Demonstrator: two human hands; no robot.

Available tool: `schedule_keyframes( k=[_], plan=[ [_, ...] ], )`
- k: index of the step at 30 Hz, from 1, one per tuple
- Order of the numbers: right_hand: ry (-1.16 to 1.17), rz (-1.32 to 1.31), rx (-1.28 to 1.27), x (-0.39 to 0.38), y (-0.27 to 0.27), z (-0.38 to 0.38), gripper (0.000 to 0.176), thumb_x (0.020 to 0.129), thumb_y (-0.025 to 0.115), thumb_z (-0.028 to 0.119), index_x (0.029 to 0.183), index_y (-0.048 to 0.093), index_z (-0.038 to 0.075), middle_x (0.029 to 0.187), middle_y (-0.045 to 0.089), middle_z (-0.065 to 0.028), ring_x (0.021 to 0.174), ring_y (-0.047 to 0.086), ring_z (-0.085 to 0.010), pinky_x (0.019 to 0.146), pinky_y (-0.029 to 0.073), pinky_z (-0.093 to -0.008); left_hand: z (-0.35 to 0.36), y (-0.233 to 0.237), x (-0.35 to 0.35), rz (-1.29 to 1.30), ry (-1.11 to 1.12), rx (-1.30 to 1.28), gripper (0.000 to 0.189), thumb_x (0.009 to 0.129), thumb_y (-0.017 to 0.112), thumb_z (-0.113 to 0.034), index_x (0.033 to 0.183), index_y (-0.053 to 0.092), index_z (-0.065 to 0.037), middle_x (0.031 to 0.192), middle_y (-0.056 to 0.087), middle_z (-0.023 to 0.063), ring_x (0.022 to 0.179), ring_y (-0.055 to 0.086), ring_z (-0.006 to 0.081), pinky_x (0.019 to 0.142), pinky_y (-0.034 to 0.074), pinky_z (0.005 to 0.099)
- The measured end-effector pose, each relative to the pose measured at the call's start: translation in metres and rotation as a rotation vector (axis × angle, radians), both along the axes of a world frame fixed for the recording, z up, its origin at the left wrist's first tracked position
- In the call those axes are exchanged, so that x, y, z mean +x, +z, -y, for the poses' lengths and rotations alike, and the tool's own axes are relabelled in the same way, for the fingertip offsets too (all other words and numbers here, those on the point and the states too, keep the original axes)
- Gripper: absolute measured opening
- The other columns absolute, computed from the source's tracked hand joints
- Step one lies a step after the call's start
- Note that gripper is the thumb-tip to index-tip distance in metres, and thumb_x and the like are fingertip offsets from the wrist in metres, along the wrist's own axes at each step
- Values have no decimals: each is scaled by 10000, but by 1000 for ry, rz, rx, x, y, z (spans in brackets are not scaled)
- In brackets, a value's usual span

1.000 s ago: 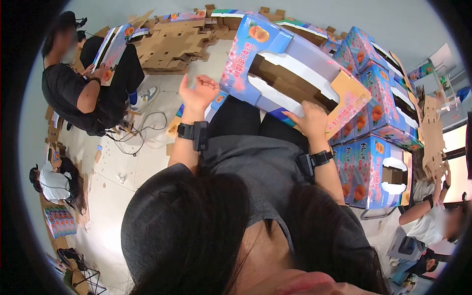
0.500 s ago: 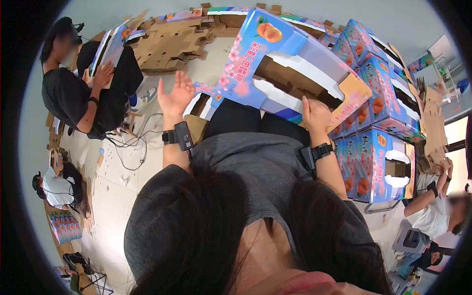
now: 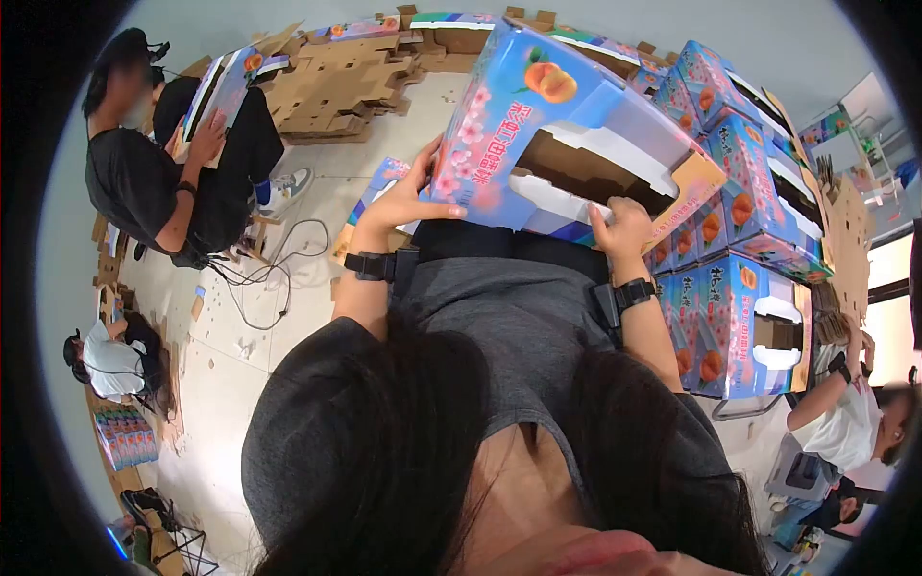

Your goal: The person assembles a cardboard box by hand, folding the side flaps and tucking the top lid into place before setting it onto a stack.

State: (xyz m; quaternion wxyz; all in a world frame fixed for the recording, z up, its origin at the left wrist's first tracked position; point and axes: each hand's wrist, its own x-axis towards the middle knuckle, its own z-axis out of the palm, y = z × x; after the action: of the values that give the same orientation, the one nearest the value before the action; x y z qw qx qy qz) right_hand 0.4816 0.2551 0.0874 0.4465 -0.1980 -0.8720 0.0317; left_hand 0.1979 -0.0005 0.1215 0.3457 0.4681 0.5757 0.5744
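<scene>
A blue and pink printed cardboard box (image 3: pixel 485 163) with peach pictures is tilted on my lap, its large window cutout facing up and showing brown inner board. My left hand (image 3: pixel 408 200) clasps the box's lower left corner, thumb along the printed face and fingers against the side. At the lower edge of the cutout, my right hand (image 3: pixel 622 228) grips the box wall, its fingers curled over the rim and partly hidden. Below my left hand, another printed carton piece (image 3: pixel 384 178) lies partly covered.
Finished printed boxes (image 3: pixel 735 206) are stacked at my right. Flat brown cardboard (image 3: pixel 322 91) lies on the floor ahead. At the left, a seated person (image 3: pixel 144 182) holds a similar box, and a black cable (image 3: pixel 259 322) loops across the floor. Another person (image 3: pixel 836 422) is at the far right.
My left hand has moved from open in the air beside the box to a hold on its lower left corner. The right hand stays at the cutout rim.
</scene>
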Motion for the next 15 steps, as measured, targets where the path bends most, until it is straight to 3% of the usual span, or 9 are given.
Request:
schedule_keyframes(
  k=[10, 15],
  plan=[
    [19, -12, -40, 5, -4, -4, 542, 812, 679, 510, 589, 533, 38, 588, 530, -162, 597, 570, -368, 570, 441, -462, -5, -1, 3, -33, 54, -16, 1143, 590, 954, -240, 1502, 319, 25, 1433, 469, 154, 1353, 437, 269, 1161, 292, 398],
    [22, 65, 5, 6, -1, 0, 500, 807, 698, 484, 614, 568, 41, 602, 536, -149, 608, 559, -360, 585, 430, -449, 5, -18, 0, 48, 47, -61, 1183, 564, 960, -198, 1515, 291, 16, 1442, 463, 135, 1364, 421, 253, 1159, 291, 393]
  ],
)
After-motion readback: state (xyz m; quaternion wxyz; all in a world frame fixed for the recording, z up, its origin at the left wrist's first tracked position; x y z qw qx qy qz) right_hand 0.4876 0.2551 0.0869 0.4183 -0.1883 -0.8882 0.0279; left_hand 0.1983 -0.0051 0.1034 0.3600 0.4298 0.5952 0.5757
